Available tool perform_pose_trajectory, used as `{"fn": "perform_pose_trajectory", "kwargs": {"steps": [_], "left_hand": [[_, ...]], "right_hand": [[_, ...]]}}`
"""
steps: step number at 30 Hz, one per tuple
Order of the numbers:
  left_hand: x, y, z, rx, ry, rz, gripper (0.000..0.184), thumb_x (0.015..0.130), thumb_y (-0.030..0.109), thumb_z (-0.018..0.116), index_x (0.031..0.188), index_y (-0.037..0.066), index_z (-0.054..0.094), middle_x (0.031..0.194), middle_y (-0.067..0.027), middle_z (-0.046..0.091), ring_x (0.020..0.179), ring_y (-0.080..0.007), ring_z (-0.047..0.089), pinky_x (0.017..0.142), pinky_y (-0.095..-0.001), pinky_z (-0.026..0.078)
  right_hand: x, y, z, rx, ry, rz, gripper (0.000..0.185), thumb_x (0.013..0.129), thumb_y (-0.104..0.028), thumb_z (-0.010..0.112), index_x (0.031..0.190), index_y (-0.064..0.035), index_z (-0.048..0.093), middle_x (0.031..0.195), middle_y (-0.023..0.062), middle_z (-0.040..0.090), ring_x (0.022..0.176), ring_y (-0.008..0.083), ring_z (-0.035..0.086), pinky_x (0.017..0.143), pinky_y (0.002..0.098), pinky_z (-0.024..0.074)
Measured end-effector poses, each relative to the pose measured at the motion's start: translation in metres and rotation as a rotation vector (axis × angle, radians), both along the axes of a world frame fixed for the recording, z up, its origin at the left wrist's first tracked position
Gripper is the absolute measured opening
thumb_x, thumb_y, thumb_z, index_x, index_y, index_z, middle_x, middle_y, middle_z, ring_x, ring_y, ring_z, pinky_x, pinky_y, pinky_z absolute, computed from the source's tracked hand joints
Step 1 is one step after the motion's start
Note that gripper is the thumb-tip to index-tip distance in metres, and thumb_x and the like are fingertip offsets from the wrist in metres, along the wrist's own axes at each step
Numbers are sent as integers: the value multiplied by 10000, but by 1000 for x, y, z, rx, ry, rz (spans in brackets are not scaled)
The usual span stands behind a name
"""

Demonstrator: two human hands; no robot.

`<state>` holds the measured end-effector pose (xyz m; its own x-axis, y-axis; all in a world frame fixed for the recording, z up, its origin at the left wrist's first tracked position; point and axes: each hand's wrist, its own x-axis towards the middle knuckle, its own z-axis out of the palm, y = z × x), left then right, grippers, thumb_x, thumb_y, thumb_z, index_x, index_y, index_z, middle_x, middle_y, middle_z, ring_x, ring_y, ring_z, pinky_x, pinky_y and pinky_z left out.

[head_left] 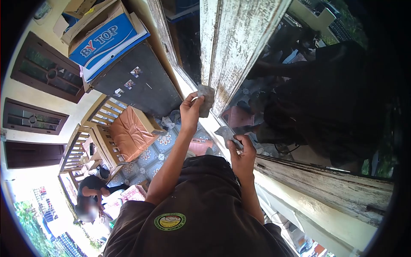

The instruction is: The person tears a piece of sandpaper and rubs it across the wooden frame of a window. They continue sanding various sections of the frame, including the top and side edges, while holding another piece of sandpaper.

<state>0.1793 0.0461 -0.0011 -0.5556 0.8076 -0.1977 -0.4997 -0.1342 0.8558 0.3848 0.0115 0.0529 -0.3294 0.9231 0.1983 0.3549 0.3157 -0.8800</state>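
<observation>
My left hand (pixel 191 112) is closed on a dark grey, worn flat piece that looks like sandpaper (pixel 206 102), pinched between thumb and fingers. It is held up against the lower end of a white window post (pixel 227 55) whose paint is worn and patchy. Lower and to the right, my right hand (pixel 243 157) grips a second grey piece of sandpaper (pixel 226 136) with uneven corners, close to the corner of the frame. Dark glass (pixel 317 107) beside the post reflects my body and arms.
A weathered wooden sill (pixel 317 188) runs along the lower right. On the left stand a dark cabinet (pixel 137 83) with a blue box (pixel 102 43) on top, and a wooden bench with an orange cushion (pixel 130 132). Another person (pixel 90 192) bends down at lower left.
</observation>
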Motion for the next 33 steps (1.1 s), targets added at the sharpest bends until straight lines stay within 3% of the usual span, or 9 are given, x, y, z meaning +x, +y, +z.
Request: {"fn": "perform_pose_trajectory", "kwargs": {"steps": [12, 16, 18, 20, 23, 25, 28, 32, 33], "left_hand": [[-85, -86, -63, -98, 22, 127, 119, 855, -4, 556, 965, 31, 585, 873, -53, 655, 754, -96, 612, 668, -227, 488], [-136, -142, -159, -230, 162, 199, 58, 854, 22, 544, 888, 31, 589, 842, -60, 648, 749, -112, 614, 666, -257, 486], [-162, -187, -225, -617, 638, 116, 146, 835, 125, 563, 903, 3, 607, 851, -139, 656, 773, -208, 654, 708, -315, 497], [-162, -246, -234, -954, 763, -13, 272, 803, 223, 554, 935, -1, 634, 879, -221, 647, 825, -334, 656, 749, -385, 493], [-157, -342, -261, -1562, 498, -87, 372, 771, 297, 498, 964, 37, 680, 934, -231, 657, 947, -390, 625, 846, -440, 473], [-155, -399, -305, -1530, 326, 113, 356, 763, 283, 505, 968, 59, 689, 933, -213, 666, 939, -378, 629, 847, -431, 476], [-137, -421, -273, -1322, 516, 11, 332, 750, 268, 517, 957, 82, 698, 924, -198, 672, 920, -364, 638, 836, -420, 482], [-140, -445, -293, -1326, 311, -18, 306, 739, 270, 531, 908, 78, 699, 905, -196, 670, 907, -362, 640, 816, -416, 490], [-143, -439, -286, -1337, 430, -1, 311, 740, 280, 533, 911, 78, 696, 908, -193, 670, 901, -361, 642, 807, -419, 494]], "right_hand": [[-55, -9, -11, -109, 59, 15, 302, 811, 28, 585, 1106, -7, 529, 967, 97, 617, 839, 163, 607, 728, 273, 474], [-87, -16, -5, -271, 61, 39, 292, 781, 23, 580, 1071, 9, 554, 971, 153, 631, 870, 254, 641, 751, 332, 498], [-101, -17, -17, -240, 1, 176, 256, 800, 34, 588, 1052, -2, 563, 939, 104, 629, 828, 154, 602, 743, 279, 473], [-120, -11, -25, -214, 30, 172, 227, 781, -12, 596, 1007, 14, 592, 899, 152, 647, 839, 252, 650, 742, 335, 503], [-109, 14, -84, -110, -287, 256, 220, 772, -69, 617, 983, -15, 592, 939, 180, 645, 862, 321, 643, 732, 375, 492], [-87, 20, -128, -139, -477, 152, 185, 749, -103, 656, 920, -46, 612, 887, 151, 656, 834, 333, 639, 713, 392, 486], [-42, 6, -192, -303, -478, 1, 206, 734, -153, 666, 868, -4, 619, 767, 142, 654, 710, 228, 647, 647, 329, 485], [27, -49, -280, -619, -692, -209, 299, 694, -269, 702, 873, -34, 652, 791, 141, 665, 758, 257, 656, 702, 377, 502], [68, -74, -335, -485, -918, -29, 294, 695, -281, 699, 878, -53, 668, 815, 137, 674, 777, 273, 656, 718, 388, 503]]}}
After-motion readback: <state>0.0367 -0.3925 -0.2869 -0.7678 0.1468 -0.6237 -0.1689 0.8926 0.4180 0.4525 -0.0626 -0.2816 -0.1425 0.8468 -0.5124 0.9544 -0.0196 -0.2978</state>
